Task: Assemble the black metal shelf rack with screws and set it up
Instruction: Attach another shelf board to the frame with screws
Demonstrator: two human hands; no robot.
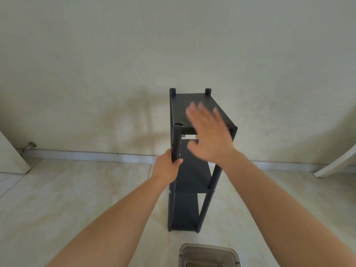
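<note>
The black metal shelf rack [189, 174] stands upright on the tiled floor near the wall, with three tiers and round posts at its corners. My left hand [167, 167] grips the near left post just below its top. Blurred and with fingers spread, my right hand [209, 134] hovers over the near right part of the top shelf [180, 106]; whether it touches the shelf I cannot tell. The near right post [209, 199] shows below my right wrist.
A grey plastic bin [209, 256] sits on the floor just in front of the rack. A door edge with a metal door stop [28, 147] is at the left, a white slanted board [336, 163] at the right. The wall stands close behind the rack.
</note>
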